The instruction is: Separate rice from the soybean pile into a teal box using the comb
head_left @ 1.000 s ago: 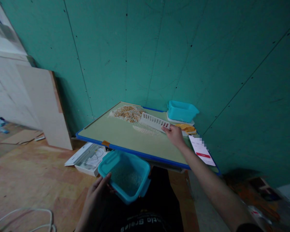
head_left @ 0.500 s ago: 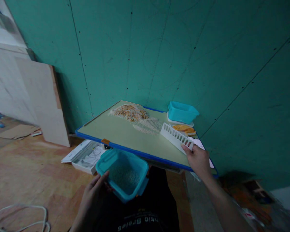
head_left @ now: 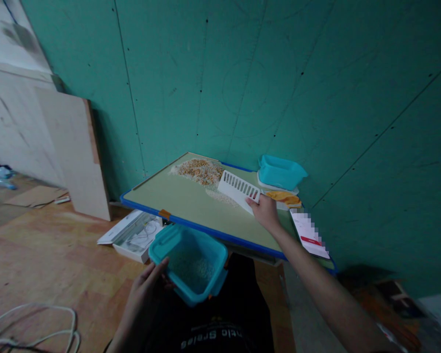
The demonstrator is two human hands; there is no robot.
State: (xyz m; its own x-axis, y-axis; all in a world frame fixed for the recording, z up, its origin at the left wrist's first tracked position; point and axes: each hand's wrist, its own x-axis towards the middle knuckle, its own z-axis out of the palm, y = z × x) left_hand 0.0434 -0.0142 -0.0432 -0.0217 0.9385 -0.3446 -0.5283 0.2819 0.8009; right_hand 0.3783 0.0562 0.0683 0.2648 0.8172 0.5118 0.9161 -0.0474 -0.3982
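Here two teal tubs: left hand grips one; right hand pinches one slotted scraper.

Both arms are bare from the wrist as far up as the view shows, with no watch, ring, band or glove on the left hand or the right hand. The fingers are uncovered and the nails look short and plain. At the bottom edge the person wears a black garment with a line of pale printed letters across it, seen upside down and too blurred to read. The cloth looks smooth, without visible buttons or zip.
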